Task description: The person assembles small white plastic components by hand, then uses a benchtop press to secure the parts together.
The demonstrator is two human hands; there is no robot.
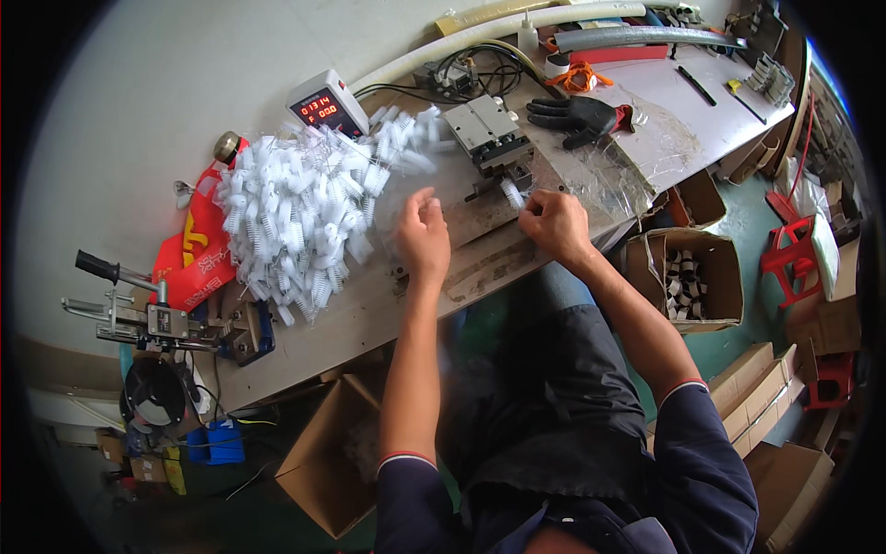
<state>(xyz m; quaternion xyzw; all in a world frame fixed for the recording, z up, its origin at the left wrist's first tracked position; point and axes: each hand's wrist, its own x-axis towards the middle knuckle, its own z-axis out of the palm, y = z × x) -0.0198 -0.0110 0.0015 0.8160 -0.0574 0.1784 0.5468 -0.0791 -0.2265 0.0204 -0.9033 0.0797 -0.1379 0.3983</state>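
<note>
My right hand [556, 224] is closed in a pinch on a small white ridged piece [512, 194], just in front of a metal bench fixture [489, 134]. The piece sits close to the fixture's near end; whether they touch I cannot tell. Over the table's front part, my left hand [425, 238] hovers with its fingers loosely bent and apart, nothing seen in them. To its left lies a big heap of white ridged pieces [300, 198], their fine edges looking like bristles or coils.
Behind the heap stands a counter box with red digits [328, 106]. A black glove [581, 118] lies right of the fixture. A lever press [171, 319] is at the table's left end. Cardboard boxes [323, 452] stand below, one with curved pieces [685, 282] at right.
</note>
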